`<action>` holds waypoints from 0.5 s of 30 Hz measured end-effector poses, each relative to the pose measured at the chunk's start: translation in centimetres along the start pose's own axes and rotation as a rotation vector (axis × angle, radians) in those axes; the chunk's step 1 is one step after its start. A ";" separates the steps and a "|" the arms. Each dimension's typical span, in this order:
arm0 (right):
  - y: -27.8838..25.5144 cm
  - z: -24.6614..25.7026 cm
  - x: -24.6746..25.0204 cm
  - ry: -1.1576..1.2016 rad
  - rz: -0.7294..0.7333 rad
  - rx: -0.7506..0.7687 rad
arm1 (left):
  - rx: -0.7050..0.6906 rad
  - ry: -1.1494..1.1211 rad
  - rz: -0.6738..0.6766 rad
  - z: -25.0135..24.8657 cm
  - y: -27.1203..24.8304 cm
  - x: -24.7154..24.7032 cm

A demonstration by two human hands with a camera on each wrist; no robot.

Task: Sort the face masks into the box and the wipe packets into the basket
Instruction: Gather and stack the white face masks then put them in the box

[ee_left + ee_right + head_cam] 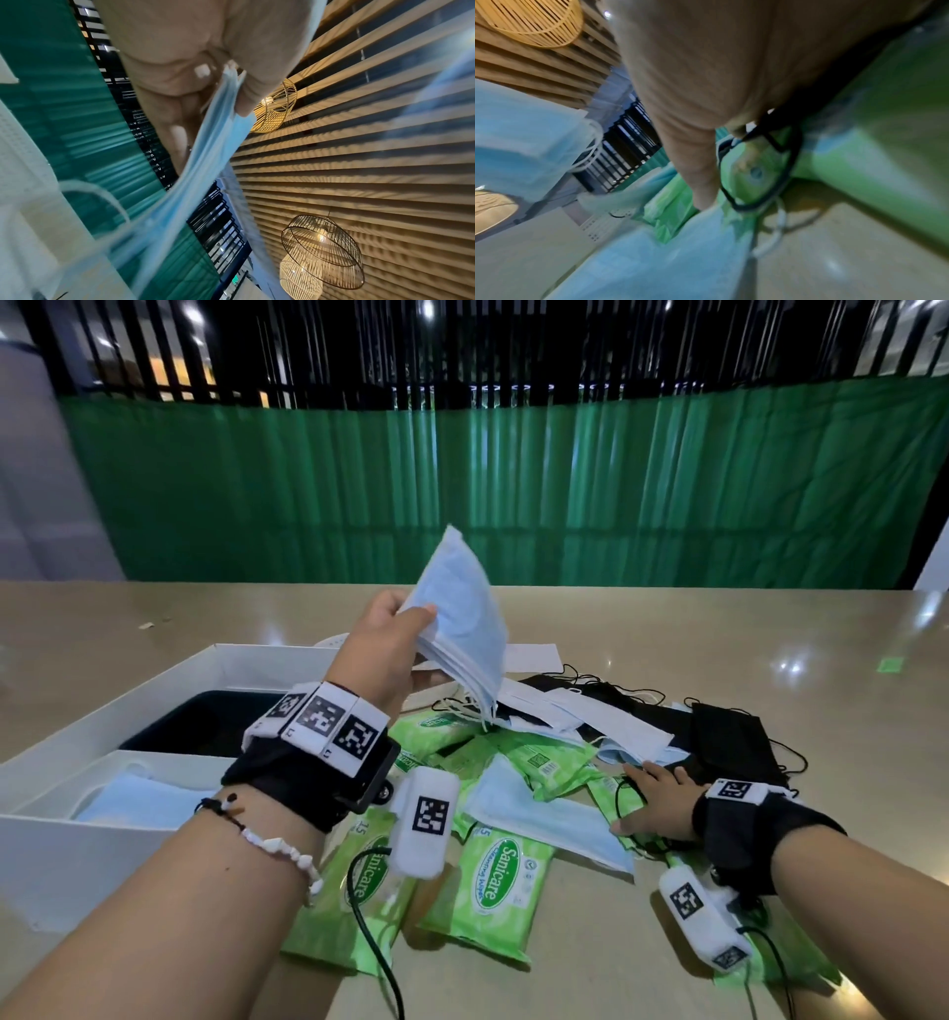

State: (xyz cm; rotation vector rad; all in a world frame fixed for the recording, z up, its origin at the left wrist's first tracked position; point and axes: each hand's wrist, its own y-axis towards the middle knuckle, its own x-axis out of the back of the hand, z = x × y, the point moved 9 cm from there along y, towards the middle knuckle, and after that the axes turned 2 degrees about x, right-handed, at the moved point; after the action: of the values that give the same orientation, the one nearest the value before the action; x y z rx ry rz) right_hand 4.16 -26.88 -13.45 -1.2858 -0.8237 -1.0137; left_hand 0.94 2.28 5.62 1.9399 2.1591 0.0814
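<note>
left hand [390,634] raised over the surface [770,634], pinching a soft pleated stack of blue masks [462,618], left wrist view alone showing wicker lamps [321,251], right hand [655,796] spread loosely on glossy green wipe packets [488,880], white box [154,680] at left

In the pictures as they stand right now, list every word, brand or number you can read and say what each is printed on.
"Sanicare": oval logo on the green wipe packet nearest the camera.
"Sanicare": partly hidden logo on the wipe packet under the left wrist.
"15": top corner of both those packets.
Smaller line under the logo: too blurred to read.
Black-and-white square codes on the wrist bands: patterns, no words.
Wrist views: nothing readable.
</note>
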 end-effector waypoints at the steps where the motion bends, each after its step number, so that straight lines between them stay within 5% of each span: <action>1: 0.0 0.1 0.4 0.039 -0.021 0.016 | -0.015 0.005 0.018 -0.3 -0.3 -0.3; 7: -2.9 4.6 7.3 0.451 -0.299 0.364 | -0.029 0.014 0.098 0.3 -1.0 -1.8; 11: -5.6 8.9 9.9 0.780 -0.170 0.664 | -0.026 0.082 0.158 1.5 -1.5 -3.0; 15: -6.8 10.4 10.1 1.034 -0.066 0.668 | -0.025 0.129 0.143 2.4 -1.5 -3.1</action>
State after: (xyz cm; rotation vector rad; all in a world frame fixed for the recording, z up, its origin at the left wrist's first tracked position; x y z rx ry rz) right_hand 2.07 -17.93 -0.38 -0.0836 -0.3194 -1.1355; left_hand 0.29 -1.21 3.38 2.1268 2.0823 0.2641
